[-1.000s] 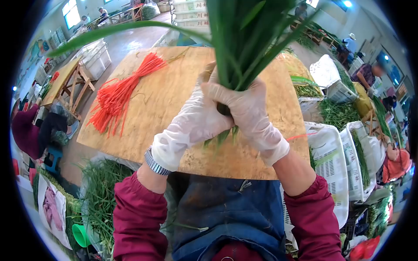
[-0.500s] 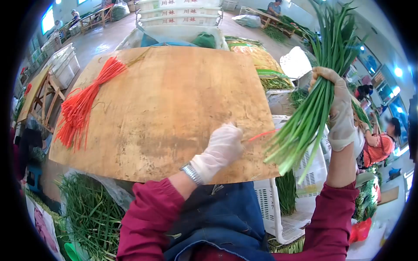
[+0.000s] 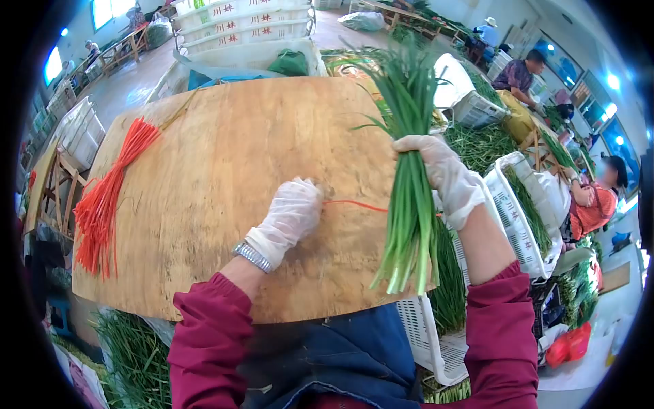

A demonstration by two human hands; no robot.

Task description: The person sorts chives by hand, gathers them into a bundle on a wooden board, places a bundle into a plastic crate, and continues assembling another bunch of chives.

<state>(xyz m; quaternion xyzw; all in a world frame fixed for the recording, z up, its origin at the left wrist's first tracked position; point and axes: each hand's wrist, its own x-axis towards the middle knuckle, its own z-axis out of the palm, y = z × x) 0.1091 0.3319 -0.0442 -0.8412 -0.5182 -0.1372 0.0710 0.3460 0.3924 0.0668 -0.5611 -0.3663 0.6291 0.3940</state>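
In the head view my right hand (image 3: 443,174), gloved, is closed round the middle of a bunch of garlic chives (image 3: 407,221). Its leaves fan upward and its pale cut ends hang over the right edge of the wooden board (image 3: 252,143). A thin red tie (image 3: 354,202) runs from my left hand (image 3: 289,215) to the bunch and passes behind the stalks. That gloved hand is closed on the tie's near end just above the board. A bundle of red ties (image 3: 112,201) lies on the board's left side.
Stacked white crates (image 3: 245,31) stand beyond the board. A white crate with chives (image 3: 436,341) sits below its right edge, another white crate (image 3: 507,204) farther right. Loose greens (image 3: 139,358) fill the lower left. Co-workers (image 3: 593,204) are at the right.
The bunch has come left and down onto the board's right side, more upright now, with the red tie behind it. My left hand has moved left in view. The camera view has shifted.
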